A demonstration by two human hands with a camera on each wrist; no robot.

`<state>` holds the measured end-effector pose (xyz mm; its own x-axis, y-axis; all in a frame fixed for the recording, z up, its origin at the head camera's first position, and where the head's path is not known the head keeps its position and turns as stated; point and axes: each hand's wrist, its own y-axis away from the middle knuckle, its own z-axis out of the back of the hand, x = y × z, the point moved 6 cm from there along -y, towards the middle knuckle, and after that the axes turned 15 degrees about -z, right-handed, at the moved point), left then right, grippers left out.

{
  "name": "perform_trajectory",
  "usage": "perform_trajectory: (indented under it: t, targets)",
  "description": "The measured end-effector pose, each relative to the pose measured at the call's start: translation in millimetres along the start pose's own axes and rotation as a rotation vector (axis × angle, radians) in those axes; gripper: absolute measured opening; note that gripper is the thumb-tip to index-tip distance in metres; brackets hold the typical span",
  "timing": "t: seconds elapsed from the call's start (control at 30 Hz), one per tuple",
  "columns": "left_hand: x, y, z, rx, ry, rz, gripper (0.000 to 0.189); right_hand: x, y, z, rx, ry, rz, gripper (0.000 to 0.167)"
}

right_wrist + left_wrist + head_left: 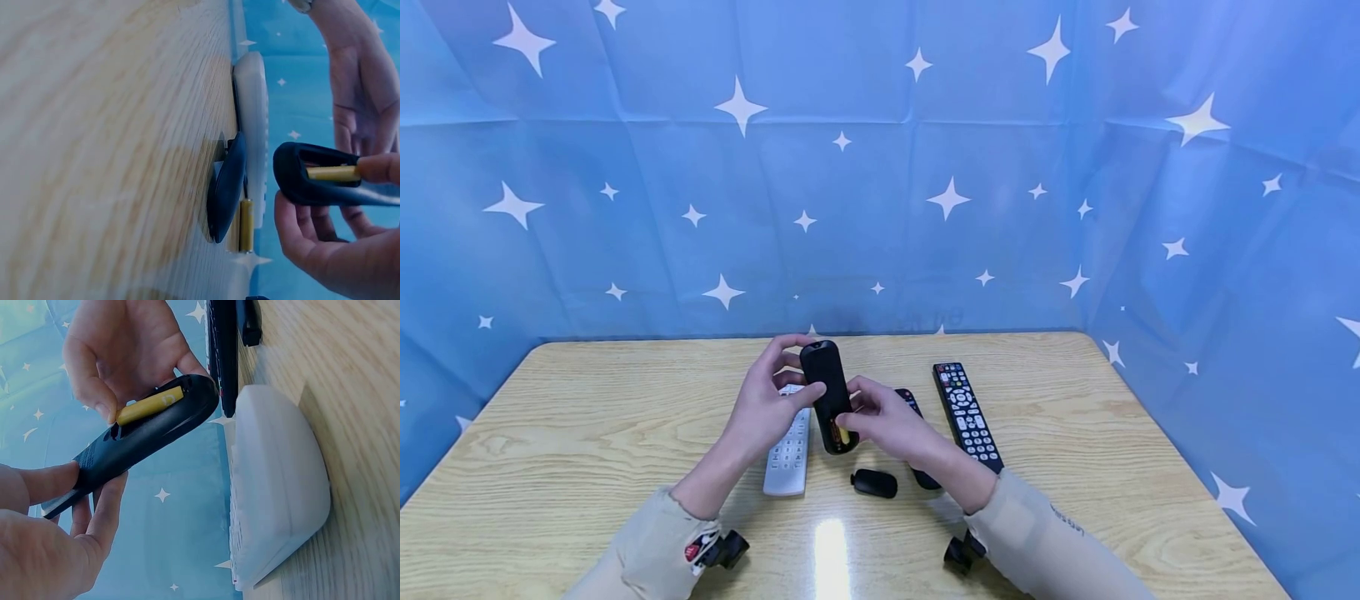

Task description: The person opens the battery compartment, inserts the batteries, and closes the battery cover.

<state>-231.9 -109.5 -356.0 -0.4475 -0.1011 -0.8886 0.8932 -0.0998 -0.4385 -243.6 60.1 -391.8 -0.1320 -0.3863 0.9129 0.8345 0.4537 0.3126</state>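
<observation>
A black remote control [826,375] is held up above the table, its back towards me and its battery compartment uncovered. My left hand [767,408] grips its far end, thumb across the back. At the near end, my right hand [887,421] curls its fingers round the remote's side and underside. Its thumb touches one end of a yellow battery [150,407] lying in the compartment. Below, on the table, lies the small black battery cover [874,483]. Another yellow battery [247,225] shows beyond the cover in the right wrist view.
A white remote [787,467] lies under my left hand. To the right are a black remote [927,478], partly hidden by my right hand, and a longer black remote [966,408]. The wooden table [587,417] meets a blue star-patterned curtain [850,183] at the back.
</observation>
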Motion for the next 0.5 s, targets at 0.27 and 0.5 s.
perform_trajectory:
  t: [0.27, 0.5]
  targets:
    - [0.1, 0.4, -2.1, 0.002, -0.02, -0.008, 0.054, -2.0, -0.5, 1.0, 0.016, -0.012, -0.004, 0.024]
    - [0.2, 0.7, -3.7, 0.007, -0.019, -0.008, 0.053, -1.3, -0.1, 1.4, 0.019, 0.01, -0.003, 0.023]
